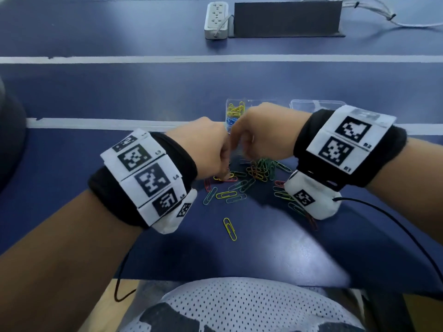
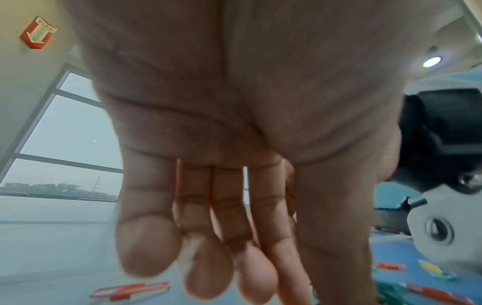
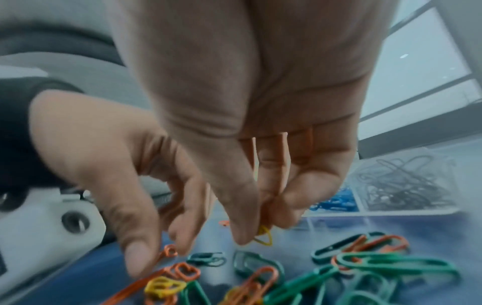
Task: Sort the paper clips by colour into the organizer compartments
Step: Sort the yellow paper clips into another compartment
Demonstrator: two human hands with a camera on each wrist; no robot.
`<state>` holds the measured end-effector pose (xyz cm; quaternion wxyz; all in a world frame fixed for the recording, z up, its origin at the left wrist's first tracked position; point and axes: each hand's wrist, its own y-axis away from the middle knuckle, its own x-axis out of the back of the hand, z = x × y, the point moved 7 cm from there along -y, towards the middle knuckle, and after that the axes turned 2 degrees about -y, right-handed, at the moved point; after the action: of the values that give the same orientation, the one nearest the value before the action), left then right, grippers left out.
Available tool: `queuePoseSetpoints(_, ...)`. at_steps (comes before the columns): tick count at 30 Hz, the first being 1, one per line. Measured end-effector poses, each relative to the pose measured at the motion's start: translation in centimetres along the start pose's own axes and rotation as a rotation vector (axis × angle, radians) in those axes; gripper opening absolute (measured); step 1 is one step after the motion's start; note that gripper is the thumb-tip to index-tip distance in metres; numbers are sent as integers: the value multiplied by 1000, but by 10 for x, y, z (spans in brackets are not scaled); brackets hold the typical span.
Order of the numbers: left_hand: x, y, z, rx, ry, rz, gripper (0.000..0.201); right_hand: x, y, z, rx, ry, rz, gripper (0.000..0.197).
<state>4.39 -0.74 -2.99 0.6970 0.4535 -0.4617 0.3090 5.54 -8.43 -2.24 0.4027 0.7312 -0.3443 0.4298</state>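
While hidden from the head view, right hand (image 3: 260, 128) pinches yellow clip (image 3: 263, 237).

Blue table (image 1: 96, 92) (white stripes), large window (image 2: 70, 132), ceiling light (image 2: 431, 61)

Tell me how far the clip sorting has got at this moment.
Partly done: the clear plastic organizer already holds yellow clips, blue clips and grey clips. The right hand pinches a yellow paper clip; the left hand reaches into the mixed pile, which remains unsorted.
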Motion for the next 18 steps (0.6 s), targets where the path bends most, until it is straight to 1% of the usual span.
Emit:
queuePoseSetpoints(2, -5, -1, -1, -2, -15, -7, 8, 1, 3, 4, -13, -42, -2, 38)
queuePoseSetpoints(4, -9, -2, -1, -24, -52, -28, 8, -1, 7, 8, -32, -108, -23, 35)
queuePoseSetpoints(7, -9, 1, 0, -50, -69, -14, 4, -5, 11, 17, -73, -251, -58, 21)
queuePoseSetpoints(9, -8, 2, -2, -61, -44, 18, 5, -5, 15, 23, -104, -296, -46, 15)
queuePoseSetpoints(11, -7, 3, -5, -63, 14, 33, 10, -4, 20, 28, -125, -270, -23, 16)
queuePoseSetpoints(14, -7, 4, -8, -65, 67, 31, 7, -8, 31, 27, -108, -113, -35, 20)
queuePoseSetpoints(18, -11, 5, -9, -56, 60, 24, 21, -17, 36, 24, -89, 22, -29, 27)
